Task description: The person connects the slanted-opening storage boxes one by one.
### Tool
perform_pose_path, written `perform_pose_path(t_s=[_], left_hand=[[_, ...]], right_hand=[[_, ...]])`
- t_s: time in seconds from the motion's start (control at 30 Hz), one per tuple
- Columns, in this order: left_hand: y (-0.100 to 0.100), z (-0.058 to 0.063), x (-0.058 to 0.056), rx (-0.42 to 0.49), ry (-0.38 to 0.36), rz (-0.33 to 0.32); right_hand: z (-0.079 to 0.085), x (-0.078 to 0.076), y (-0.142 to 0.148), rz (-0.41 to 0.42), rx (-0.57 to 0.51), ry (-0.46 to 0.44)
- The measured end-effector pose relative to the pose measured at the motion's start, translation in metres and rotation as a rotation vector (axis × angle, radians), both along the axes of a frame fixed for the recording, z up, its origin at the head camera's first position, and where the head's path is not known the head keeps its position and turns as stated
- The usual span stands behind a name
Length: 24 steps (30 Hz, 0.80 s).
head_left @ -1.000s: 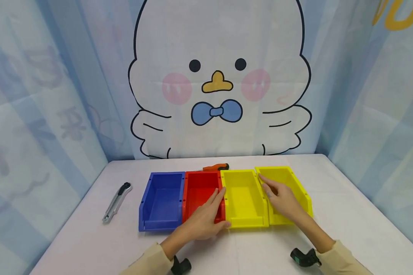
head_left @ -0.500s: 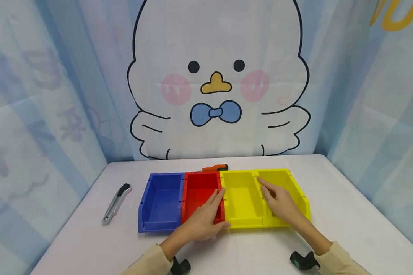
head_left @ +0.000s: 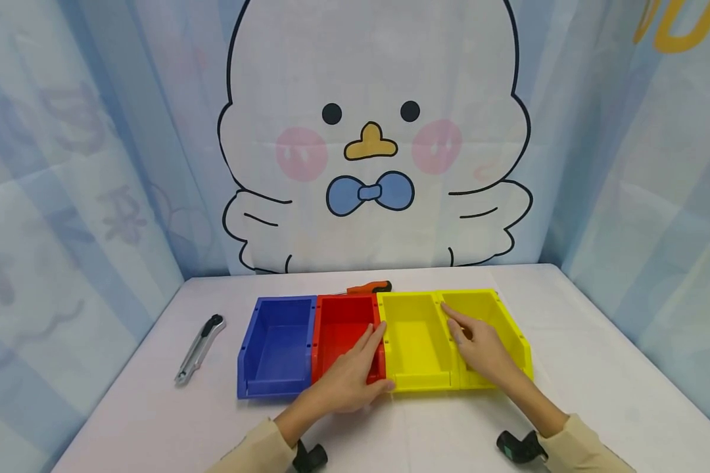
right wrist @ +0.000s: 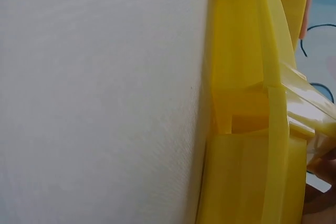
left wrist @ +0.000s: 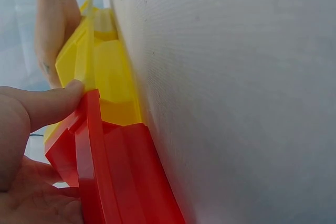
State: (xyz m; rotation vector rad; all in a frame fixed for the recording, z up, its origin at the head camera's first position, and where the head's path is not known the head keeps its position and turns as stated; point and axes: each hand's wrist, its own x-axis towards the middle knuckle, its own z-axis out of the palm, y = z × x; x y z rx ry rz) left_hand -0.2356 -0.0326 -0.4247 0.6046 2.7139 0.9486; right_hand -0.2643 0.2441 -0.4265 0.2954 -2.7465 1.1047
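Observation:
Four-sided plastic bins stand side by side: a blue bin (head_left: 277, 348), a red bin (head_left: 343, 332), a yellow bin (head_left: 417, 341) and a second yellow bin (head_left: 509, 328). My left hand (head_left: 346, 384) reaches over the red bin's front, straight fingers against its right wall. In the left wrist view, its thumb (left wrist: 55, 103) touches the front corner where red meets yellow. My right hand (head_left: 482, 345) reaches into the right yellow bin, its index finger and thumb touching the left wall. Its other fingers are largely hidden.
A utility knife (head_left: 200, 349) lies left of the blue bin. Behind the red bin an orange-and-black handle (head_left: 369, 288) shows, with the rest of that tool mostly hidden. The white table (head_left: 154, 427) is bordered by printed curtains (head_left: 65, 197).
The right yellow bin has shifted slightly left and nearer, closing the gap beside the other yellow bin. My right hand has moved with it; my left hand stays in place.

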Motion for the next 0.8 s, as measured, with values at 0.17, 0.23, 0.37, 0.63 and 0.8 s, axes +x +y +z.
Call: perform_pose_path(t_s=[0.17,0.23,0.37,0.63,0.8], left_hand=[[-0.0008,0.0007,-0.0005,-0.002,-0.001,-0.003],[-0.0014,0.0007,-0.0007,-0.002,-0.002,-0.003],[-0.0021,0.0004,-0.0003,-0.002,-0.007,0.002],[-0.0024,0.0006,0.0011,-0.007,-0.027,0.009],[-0.0045,0.0035,-0.0007,0.000,-0.038,0.004]], right_hand=[[0.0004,-0.0010,-0.0006,0.002,-0.003,-0.007],[0.0008,-0.0010,-0.0009,0.003,-0.006,-0.014],[0.0008,0.0002,-0.0013,0.000,-0.012,-0.020],[0.0014,0.0054,-0.0037,-0.022,-0.039,-0.038],[0.0028,0.0056,-0.0047,-0.019,-0.040,-0.038]])
